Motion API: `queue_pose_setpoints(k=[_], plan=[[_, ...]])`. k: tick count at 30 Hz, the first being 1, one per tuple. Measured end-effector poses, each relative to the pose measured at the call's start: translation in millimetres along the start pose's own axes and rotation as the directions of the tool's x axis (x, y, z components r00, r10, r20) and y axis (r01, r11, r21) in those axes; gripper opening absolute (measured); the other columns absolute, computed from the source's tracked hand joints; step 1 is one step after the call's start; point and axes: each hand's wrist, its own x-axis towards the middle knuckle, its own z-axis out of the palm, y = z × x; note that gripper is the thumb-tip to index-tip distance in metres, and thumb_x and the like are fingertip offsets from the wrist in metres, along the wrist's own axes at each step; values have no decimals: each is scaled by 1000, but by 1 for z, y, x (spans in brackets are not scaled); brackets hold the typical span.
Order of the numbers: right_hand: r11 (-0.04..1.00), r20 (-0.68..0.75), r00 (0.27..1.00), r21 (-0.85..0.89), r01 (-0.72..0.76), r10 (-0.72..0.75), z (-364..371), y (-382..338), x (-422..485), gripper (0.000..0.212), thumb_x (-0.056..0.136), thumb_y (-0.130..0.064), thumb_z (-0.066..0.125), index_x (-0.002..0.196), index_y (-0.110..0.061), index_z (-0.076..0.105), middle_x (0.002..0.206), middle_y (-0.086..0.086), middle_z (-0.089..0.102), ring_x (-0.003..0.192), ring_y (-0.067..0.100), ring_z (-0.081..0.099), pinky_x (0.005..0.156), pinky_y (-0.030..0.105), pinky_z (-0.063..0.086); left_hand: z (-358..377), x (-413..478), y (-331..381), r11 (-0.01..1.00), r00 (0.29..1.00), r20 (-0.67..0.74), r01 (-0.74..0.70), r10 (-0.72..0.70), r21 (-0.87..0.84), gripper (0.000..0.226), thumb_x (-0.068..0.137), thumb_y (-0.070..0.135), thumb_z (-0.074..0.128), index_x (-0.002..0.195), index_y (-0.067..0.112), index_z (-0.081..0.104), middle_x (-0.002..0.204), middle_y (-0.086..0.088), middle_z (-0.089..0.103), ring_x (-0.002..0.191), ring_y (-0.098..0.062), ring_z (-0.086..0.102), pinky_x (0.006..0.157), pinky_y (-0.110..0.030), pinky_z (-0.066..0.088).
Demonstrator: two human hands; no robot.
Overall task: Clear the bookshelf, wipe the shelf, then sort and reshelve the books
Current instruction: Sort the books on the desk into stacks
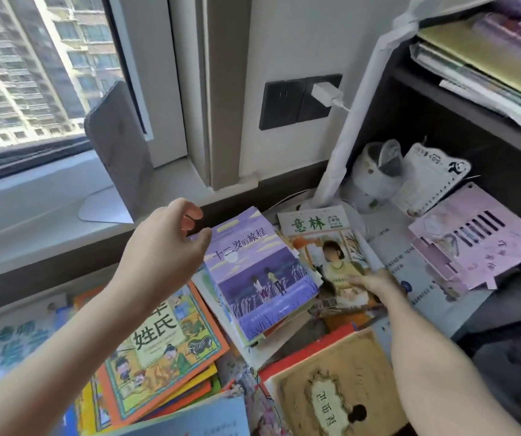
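Purple book (259, 272) tops tilted pile (278, 339). My left hand (171, 243) curled at its top-left corner; pinching or not, cannot tell. My right hand (369, 283) flat, fingers straight, on magazine (308, 225) beside it. Best: grip both side edges, lift level, keep pile from sliding.

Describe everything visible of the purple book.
The purple book is a paperback, closed and face up, its cover showing two figures among pale reeds before water, with a Chinese title. It lies skewed atop a small stack of books. The left hand meets its upper-left corner; whether it pinches is unclear. The right hand lies flat on the magazine beside its right edge.
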Motion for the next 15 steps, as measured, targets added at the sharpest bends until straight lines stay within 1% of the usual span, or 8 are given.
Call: queue_pose_setpoints(k=[2, 4, 6, 7, 9, 12, 13, 15], plan=[[999, 57, 998, 47, 1, -4, -4, 0, 11, 141, -3, -75, 78, 121, -11, 59, 123, 14, 62, 109, 35, 58, 91, 51, 51, 1, 0, -5, 1000, 1000, 4, 22, -22, 1, 26, 90, 28, 60, 113, 18, 58, 109, -2, 62, 102, -20, 59, 89, -35, 46], [996, 75, 997, 87, 29, -36, -19, -17, -32, 105, 31, -55, 94, 117, -5, 59, 118, 10, 61, 110, 32, 57, 98, 44, 47, 1, -1, -8, 999, 999, 8, 40, -40, 1, 25, 90, 27, 60, 113, 18, 59, 109, -3, 63, 101, -20, 60, 87, -34, 46], [990, 48, 997, 126, 56, -62, -36, -36, -81, 58, 67, -31, 87, 110, -3, 60, 107, 9, 62, 95, 29, 59, 89, 37, 51, -2, -2, -11, 999, 999, 14, 41, -41, 2, 24, 90, 27, 60, 112, 18, 60, 108, -3, 63, 99, -20, 60, 86, -33, 46], [987, 7, 997, 143, 74, -76, -41, -41, -89, 48, 75, -26, 81, 111, -2, 61, 108, 11, 64, 89, 27, 58, 82, 34, 51, -4, -3, -12, 999, 999, 17, 39, -39, 2, 23, 90, 27, 60, 111, 18, 61, 107, -3, 63, 98, -19, 60, 85, -33, 46], [986, -144, 985, 116, 117, -100, -53, -51, -106, 37, 85, -27, 71, 112, -3, 63, 112, 15, 65, 85, 27, 56, 69, 27, 44, -10, -4, -12, 999, 999, 14, 33, -33, -3, 20, 90, 27, 60, 108, 18, 62, 106, -3, 64, 97, -19, 61, 84, -33, 46], [953, -285, 951, 236, 190, -119, -65, -67, -131, 30, 93, -21, 56, 118, -6, 62, 119, 14, 63, 104, 33, 60, 53, 19, 37, -21, -7, -13, 1000, 1000, 4, 19, -19, -10, 18, 90, 28, 60, 106, 19, 61, 105, -2, 64, 96, -18, 61, 85, -34, 47], [938, -298, 945, 270, 217, -133, -67, -72, -142, 26, 95, -19, 51, 114, -7, 62, 120, 14, 62, 108, 32, 59, 54, 20, 34, -24, -9, -12, 1000, 1000, 2, 19, -19, -17, 17, 90, 28, 60, 105, 20, 62, 104, -2, 65, 96, -18, 61, 85, -35, 48], [930, -424, 899, 274, 244, -111, -70, -79, -175, 14, 95, -16, 47, 91, -9, 59, 113, 17, 63, 96, 33, 59, 63, 27, 35, -30, -14, -11, 999, 1000, 0, 21, -21, -32, 17, 90, 27, 61, 104, 18, 63, 103, -3, 66, 95, -19, 62, 86, -35, 49]])
